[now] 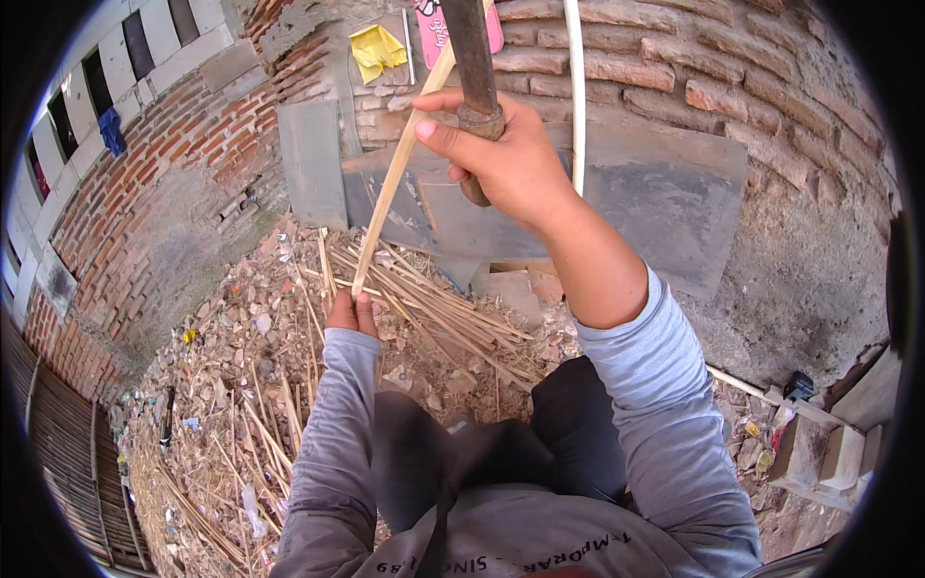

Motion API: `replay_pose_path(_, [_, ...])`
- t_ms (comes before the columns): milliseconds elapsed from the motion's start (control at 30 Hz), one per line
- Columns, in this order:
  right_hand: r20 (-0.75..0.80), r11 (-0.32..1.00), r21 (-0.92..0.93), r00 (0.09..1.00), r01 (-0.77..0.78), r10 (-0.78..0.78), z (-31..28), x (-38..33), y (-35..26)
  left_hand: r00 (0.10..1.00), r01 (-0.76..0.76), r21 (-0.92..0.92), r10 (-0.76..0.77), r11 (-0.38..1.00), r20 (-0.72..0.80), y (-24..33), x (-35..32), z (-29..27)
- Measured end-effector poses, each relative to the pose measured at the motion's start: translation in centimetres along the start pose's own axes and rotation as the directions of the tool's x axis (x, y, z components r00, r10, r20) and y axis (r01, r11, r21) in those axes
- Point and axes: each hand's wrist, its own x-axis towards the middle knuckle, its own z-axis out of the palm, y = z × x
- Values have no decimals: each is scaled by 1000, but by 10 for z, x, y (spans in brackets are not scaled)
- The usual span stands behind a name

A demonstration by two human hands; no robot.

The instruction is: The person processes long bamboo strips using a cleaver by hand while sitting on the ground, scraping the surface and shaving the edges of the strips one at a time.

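Note:
My right hand point(511, 159) is raised in front of me, wrapped round the handle of a machete point(472, 58). Its dark blade points up, out of the top of the picture. A long, pale bamboo strip point(388, 193) slants beside the blade, passing by my right thumb and index finger; whether they press on it I cannot tell. Lower down, my left hand point(353, 314) pinches the near end of this strip between its fingers. Behind the left hand lies a loose pile of similar strips point(434, 303) on the ground.
Rubble and litter point(231, 328) cover the ground at left, with more strips scattered there. Dark sheets point(655, 202) lean against the brick wall point(713, 58) ahead. A white pipe point(576, 87) runs down that wall. At the right stands a block-like object point(819, 448).

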Motion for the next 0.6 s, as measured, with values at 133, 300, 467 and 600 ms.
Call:
replay_pose_path(133, [-77, 997, -66, 996, -41, 35, -7, -8, 19, 999, 21, 14, -20, 1000, -49, 17, -15, -46])
replay_pose_path(300, [1, 935, -354, 1000, -6, 7, -1, -45, 104, 987, 148, 212, -157, 966, 26, -12, -91, -88])
replay_pose_path(467, [303, 795, -598, 889, -102, 342, 14, -109, 190, 894, 361, 249, -410, 898, 180, -33, -202, -102])
replay_pose_path(600, [457, 669, -744, 724, -7, 516, 37, -153, 222, 751, 457, 376, -576, 806, 322, -20, -254, -117])
